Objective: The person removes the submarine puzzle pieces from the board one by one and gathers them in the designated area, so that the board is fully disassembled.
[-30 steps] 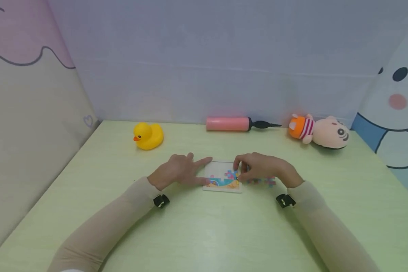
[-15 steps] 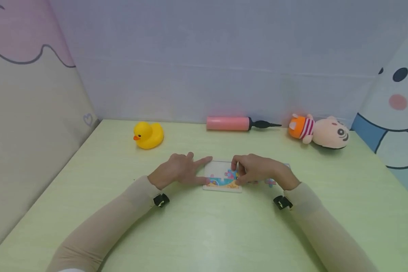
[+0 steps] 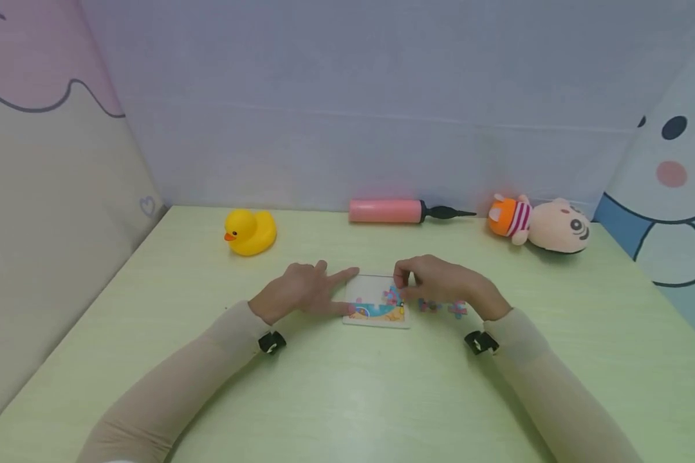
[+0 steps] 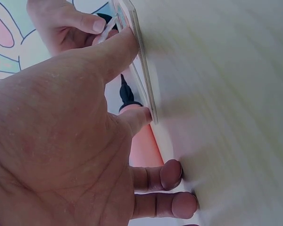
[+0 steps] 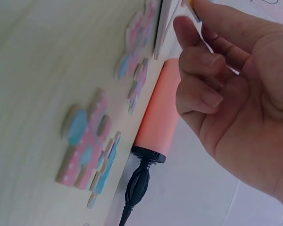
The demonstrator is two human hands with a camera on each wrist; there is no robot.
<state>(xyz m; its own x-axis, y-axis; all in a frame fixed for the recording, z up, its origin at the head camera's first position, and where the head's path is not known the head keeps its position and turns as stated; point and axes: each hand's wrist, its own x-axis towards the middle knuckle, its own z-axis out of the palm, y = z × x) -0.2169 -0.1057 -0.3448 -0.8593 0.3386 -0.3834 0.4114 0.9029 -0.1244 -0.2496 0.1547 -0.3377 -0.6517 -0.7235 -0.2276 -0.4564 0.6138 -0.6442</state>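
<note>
A small square jigsaw board [image 3: 376, 325] lies mid-table, its lower part filled with a blue and orange picture and its upper part bare white. My left hand [image 3: 301, 292] rests at its left side, thumb on the lower left and straight forefinger at the top left corner. Over the board's right edge, my right hand [image 3: 440, 280] pinches a puzzle piece [image 4: 107, 30] between thumb and fingers, tilted on edge in the left wrist view. Its picture is mostly hidden. To the right of the board lie several loose pink and blue pieces [image 5: 87, 146].
At the back left sits a yellow rubber duck [image 3: 249, 235]. A pink hand pump [image 3: 385, 211] with a black nozzle lies along the back wall. Behind on the right, a plush doll [image 3: 556, 225] in orange and stripes lies on its side.
My right hand first came down and left onto the board's right edge, then rose slightly, uncovering the board's lower right corner and loose pieces. My left hand stays in place.
</note>
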